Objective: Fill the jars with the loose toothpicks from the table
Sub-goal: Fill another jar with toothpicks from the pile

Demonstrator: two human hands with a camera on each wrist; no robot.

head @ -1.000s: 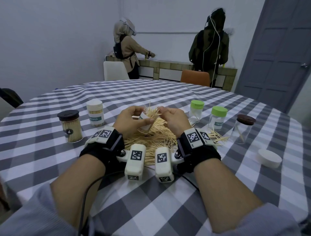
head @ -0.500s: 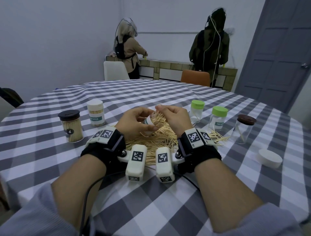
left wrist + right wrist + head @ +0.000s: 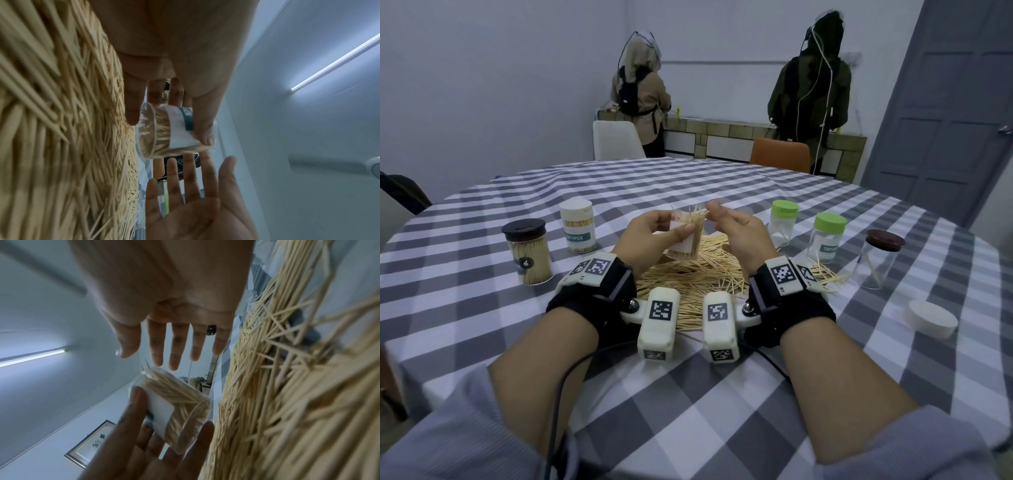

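Left hand grips one toothpick-filled jar, right hand spread empty beside it; five capped jars stand around.

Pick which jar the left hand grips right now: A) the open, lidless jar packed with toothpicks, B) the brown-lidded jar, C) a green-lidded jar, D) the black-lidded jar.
A: the left hand holds the open jar above the pile, while every lidded jar stands on the table.

Your hands worked above the toothpick pile. Left of it stood two jars: black-lidded, white-lidded. Right of it stood two green-lidded jars, a brown-lidded jar and a loose lid. Bare cloth lay open toward you.
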